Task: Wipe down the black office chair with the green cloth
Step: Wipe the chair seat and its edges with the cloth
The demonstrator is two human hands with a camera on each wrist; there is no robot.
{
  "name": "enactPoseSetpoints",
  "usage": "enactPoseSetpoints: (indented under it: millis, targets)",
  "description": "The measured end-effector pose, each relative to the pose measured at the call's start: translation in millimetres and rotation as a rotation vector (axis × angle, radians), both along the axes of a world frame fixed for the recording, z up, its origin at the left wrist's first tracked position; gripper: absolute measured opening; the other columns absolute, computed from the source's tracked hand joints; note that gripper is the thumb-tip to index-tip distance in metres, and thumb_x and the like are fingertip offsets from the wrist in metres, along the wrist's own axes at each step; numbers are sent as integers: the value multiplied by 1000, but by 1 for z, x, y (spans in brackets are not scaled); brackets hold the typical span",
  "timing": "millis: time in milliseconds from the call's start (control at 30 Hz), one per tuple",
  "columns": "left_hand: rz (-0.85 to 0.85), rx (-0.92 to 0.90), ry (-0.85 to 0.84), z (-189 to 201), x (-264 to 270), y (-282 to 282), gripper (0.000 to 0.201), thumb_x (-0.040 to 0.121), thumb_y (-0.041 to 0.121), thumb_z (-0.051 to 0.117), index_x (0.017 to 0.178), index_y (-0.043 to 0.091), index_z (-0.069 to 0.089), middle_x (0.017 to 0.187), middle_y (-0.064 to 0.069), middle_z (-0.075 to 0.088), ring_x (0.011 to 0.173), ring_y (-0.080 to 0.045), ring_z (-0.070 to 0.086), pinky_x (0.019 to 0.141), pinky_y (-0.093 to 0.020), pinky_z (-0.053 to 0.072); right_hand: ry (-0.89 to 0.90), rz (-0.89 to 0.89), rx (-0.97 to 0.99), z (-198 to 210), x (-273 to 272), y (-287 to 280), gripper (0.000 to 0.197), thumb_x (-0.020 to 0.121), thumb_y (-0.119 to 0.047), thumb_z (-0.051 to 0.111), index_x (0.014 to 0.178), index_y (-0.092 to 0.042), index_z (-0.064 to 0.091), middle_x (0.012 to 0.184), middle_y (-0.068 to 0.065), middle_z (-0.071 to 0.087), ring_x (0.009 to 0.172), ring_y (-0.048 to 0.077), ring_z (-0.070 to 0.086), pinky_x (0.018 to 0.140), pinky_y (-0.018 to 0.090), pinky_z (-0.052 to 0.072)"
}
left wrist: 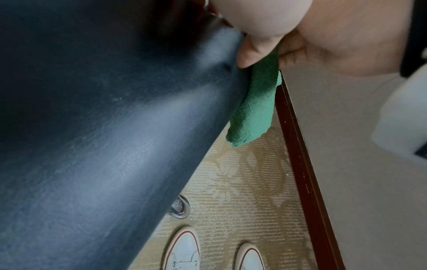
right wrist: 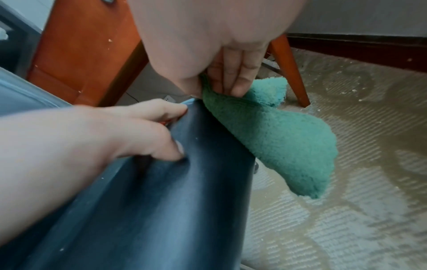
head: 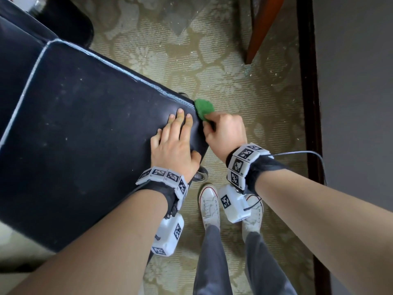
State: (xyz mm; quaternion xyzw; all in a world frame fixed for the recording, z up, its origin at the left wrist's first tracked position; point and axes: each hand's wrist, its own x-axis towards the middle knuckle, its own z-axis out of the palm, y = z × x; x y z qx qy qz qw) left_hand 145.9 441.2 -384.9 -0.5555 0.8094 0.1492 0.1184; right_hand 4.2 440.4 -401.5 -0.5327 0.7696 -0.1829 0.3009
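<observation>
We look down on a patterned beige carpet [head: 223,81] that fills the floor, with a dark wooden baseboard [head: 308,103] running along a grey wall [head: 357,81] on the right. The black office chair [head: 74,124] is the largest thing here: a broad padded panel of dark, faintly dusty leather-like material with pale stitched seams, its long axis slanting from upper left to lower right, its rounded edge pointing toward our feet. One chair caster [head: 201,174] shows just under that edge. An orange-brown wooden furniture leg [head: 261,28] stands on the carpet near the top right. Our left hand [head: 174,145] lies flat on the chair's surface near the corner, fingers straight and spread, thumb hooked over the edge, so this grip is relaxed and holding nothing. Our right hand [head: 225,133] is just beside it, off the chair's edge, its grip clamped on the green cloth [head: 204,110], fingers curled round it. The cloth is fluffy, bunched and folded; in the wrist views it hangs as a long tongue down along the chair's side edge, touching it, its long axis running downward toward the carpet. Our white sneakers [head: 210,207] stand below, and both wrists wear bands of black-and-white markers [head: 244,158].
</observation>
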Motion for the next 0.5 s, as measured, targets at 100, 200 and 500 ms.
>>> enactPoseSetpoints:
  millis: [100, 200, 500]
  targets:
    - [-5, 9, -4, 1, 1, -1, 87, 78, 28, 61, 156, 22, 24, 166, 1, 13, 152, -19, 16, 116, -43, 25, -20, -34, -11, -6, -1, 6, 27, 89, -22, 57, 111, -19, 72, 103, 8, 73, 97, 32, 66, 80, 34, 52]
    - [-22, 24, -3, 3, 2, -1, 88, 79, 26, 62, 157, 20, 22, 166, 0, 12, 152, -19, 16, 115, -44, 26, -56, -92, 4, -10, -5, 14, 27, 88, -21, 59, 112, -22, 72, 102, 8, 73, 95, 34, 66, 82, 35, 53]
    - [12, -31, -23, 14, 12, -16, 82, 81, 25, 64, 154, 14, 29, 165, -1, 16, 150, -22, 21, 116, -50, 28, 7, -220, 81, -5, -29, -1, 16, 84, -24, 65, 95, -15, 71, 108, 8, 51, 97, 26, 55, 82, 27, 40]
